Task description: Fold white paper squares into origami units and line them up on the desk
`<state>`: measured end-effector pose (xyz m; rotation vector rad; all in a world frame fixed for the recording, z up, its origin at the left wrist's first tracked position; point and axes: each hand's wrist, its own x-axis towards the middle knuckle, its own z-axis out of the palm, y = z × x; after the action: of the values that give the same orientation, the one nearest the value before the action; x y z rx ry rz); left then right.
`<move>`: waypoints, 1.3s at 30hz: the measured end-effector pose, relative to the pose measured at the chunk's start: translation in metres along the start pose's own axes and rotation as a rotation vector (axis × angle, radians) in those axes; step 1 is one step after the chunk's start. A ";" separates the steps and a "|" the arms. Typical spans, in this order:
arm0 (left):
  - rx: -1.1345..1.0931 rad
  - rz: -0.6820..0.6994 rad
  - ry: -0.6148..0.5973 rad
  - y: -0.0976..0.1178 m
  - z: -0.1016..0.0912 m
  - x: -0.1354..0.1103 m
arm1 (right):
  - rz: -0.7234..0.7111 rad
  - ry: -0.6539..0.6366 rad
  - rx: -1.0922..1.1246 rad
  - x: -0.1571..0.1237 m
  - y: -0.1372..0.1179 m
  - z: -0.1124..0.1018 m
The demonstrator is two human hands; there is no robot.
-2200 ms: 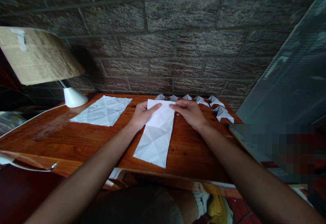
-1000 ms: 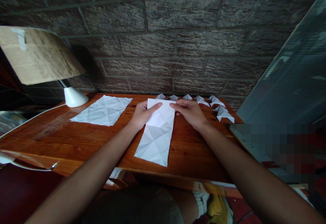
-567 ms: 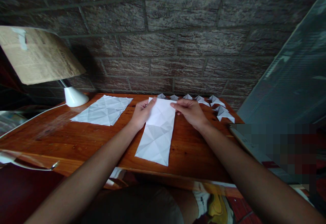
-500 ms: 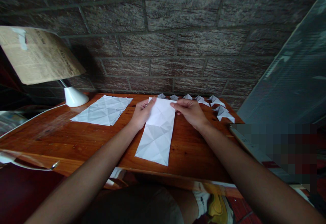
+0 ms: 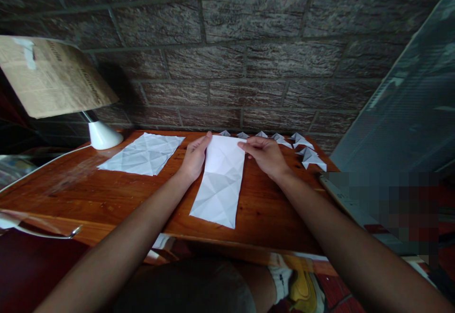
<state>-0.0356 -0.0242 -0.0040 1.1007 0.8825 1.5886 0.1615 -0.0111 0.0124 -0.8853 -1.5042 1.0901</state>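
Observation:
A long white creased sheet of paper (image 5: 220, 180) lies lengthwise on the wooden table (image 5: 88, 194) in front of me. My left hand (image 5: 195, 157) rests along the sheet's far left edge, fingers stretched flat beside it. My right hand (image 5: 265, 155) has its curled fingers pinching the far right corner of the sheet. Both forearms reach in from the near edge.
A second creased white sheet (image 5: 142, 154) lies to the left. Several small folded paper pieces (image 5: 305, 149) line the back edge by the brick wall. A white-based lamp (image 5: 101, 135) with a paper shade stands at the far left. A ruler-like strip (image 5: 341, 199) lies on the right.
The sheet has slid a little away from me. My left hand's fingers moved off the top of the sheet to its left edge. The right hand stayed at the corner.

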 end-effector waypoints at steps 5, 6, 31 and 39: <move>0.026 -0.008 -0.054 -0.001 -0.002 -0.001 | -0.038 0.052 -0.034 0.000 -0.001 -0.005; 0.042 0.002 -0.061 -0.001 -0.003 -0.002 | -0.040 0.056 -0.039 0.000 -0.002 -0.006; 0.393 -0.027 -0.186 -0.006 -0.001 -0.008 | -0.056 0.273 0.025 0.010 -0.003 -0.022; 0.425 -0.077 -0.203 -0.004 0.000 -0.009 | -0.100 0.351 0.070 0.013 -0.009 -0.031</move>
<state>-0.0331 -0.0314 -0.0095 1.4760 1.1386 1.2282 0.1895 0.0034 0.0270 -0.8905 -1.1993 0.8578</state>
